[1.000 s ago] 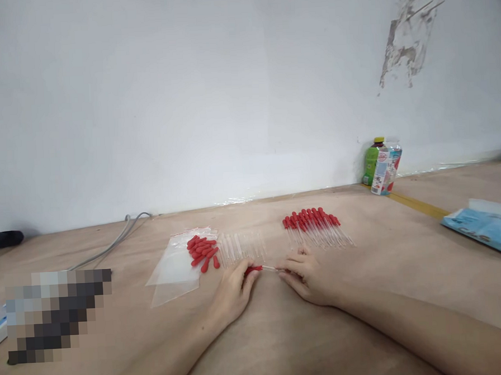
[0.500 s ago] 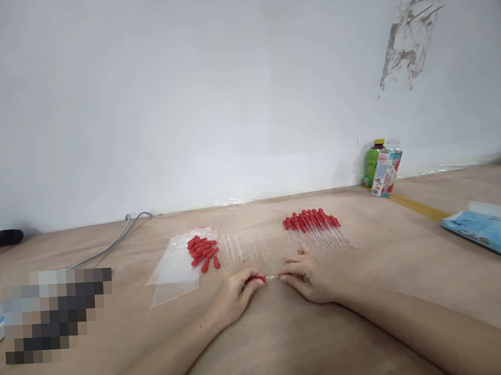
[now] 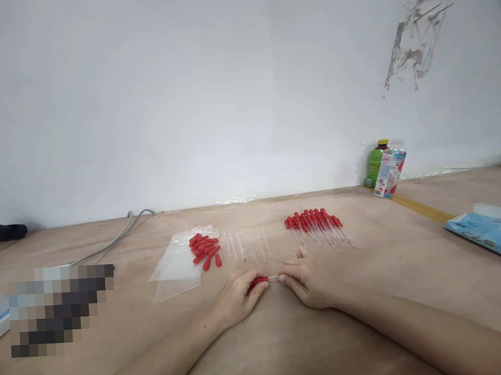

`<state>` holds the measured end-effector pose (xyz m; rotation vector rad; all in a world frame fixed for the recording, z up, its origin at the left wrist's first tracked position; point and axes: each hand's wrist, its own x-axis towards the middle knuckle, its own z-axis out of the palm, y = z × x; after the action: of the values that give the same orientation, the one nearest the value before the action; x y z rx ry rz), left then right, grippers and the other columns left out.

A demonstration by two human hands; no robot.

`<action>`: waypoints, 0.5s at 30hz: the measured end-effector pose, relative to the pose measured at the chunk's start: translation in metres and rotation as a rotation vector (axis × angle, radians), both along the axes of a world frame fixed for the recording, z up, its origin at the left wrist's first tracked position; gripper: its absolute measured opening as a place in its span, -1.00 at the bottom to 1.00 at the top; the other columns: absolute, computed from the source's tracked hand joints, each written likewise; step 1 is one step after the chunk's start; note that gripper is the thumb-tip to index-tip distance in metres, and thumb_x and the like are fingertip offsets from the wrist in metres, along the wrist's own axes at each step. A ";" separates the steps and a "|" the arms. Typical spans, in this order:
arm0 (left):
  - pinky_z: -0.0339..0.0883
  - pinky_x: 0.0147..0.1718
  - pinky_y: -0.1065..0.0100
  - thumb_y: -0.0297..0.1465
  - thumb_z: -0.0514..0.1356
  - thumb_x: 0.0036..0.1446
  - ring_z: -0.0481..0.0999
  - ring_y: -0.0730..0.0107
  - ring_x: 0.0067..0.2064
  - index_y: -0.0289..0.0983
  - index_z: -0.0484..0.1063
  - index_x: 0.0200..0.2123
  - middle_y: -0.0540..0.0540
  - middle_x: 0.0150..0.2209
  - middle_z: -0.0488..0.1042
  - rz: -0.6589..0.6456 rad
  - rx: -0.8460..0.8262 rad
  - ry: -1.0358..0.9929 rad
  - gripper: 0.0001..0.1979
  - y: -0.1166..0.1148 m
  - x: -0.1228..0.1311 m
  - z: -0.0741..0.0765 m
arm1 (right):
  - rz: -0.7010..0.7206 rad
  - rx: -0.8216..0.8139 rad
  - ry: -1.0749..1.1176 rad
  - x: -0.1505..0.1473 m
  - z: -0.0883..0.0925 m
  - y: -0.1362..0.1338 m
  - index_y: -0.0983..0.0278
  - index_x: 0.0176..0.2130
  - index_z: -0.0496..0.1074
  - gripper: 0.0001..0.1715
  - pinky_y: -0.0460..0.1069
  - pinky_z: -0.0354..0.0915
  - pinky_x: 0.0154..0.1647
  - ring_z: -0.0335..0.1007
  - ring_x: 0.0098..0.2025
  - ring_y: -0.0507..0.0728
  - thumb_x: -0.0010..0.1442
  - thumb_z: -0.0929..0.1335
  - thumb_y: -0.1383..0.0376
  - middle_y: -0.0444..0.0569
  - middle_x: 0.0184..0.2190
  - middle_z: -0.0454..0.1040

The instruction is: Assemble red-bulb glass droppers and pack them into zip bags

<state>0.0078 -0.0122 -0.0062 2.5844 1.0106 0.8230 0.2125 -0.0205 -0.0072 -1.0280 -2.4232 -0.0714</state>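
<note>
Currently, we see the left hand (image 3: 241, 294) curled around a red bulb (image 3: 259, 280), thumb and fingers pressing it. The right hand (image 3: 303, 280), also nearly closed, pinches a clear tube (image 3: 272, 278), which meets the bulb's mouth. If we take this meeting place as clock centre, loose bulbs (image 3: 204, 248) lie at ten o'clock, loose tubes (image 3: 240, 247) at eleven, capped tubes (image 3: 315, 222) at two.

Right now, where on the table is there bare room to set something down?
Bare table shows between the droppers and the blue packet, and between the cable and the bags. It is crowded where bags, red bulbs and tubes lie together, beyond the left hand.
</note>
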 end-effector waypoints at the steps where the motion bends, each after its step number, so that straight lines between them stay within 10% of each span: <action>1: 0.21 -0.36 0.43 -0.38 0.01 0.16 0.39 0.42 -0.37 -0.27 0.36 -0.30 -0.02 -0.41 0.44 -0.001 0.008 -0.002 -0.84 0.000 0.000 -0.001 | -0.007 -0.022 0.011 -0.001 0.000 0.000 0.31 -0.49 0.30 -0.69 -0.02 -0.06 -0.31 0.13 -0.50 -0.03 0.20 0.12 0.33 -0.12 -0.52 0.38; 15: 0.27 -0.29 0.36 -0.38 0.01 0.15 0.41 0.35 -0.28 -0.25 0.31 -0.19 -0.08 -0.31 0.44 -0.019 0.107 0.023 -0.83 0.011 -0.008 -0.001 | -0.044 -0.347 0.009 -0.006 0.021 0.004 0.29 -0.49 0.39 -0.68 -0.11 0.03 -0.47 0.21 -0.54 -0.01 0.14 0.16 0.27 -0.09 -0.55 0.44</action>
<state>-0.0006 -0.0015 -0.0074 2.6946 0.9719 0.8674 0.2062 -0.0164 0.0140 -1.2255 -2.4574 0.3490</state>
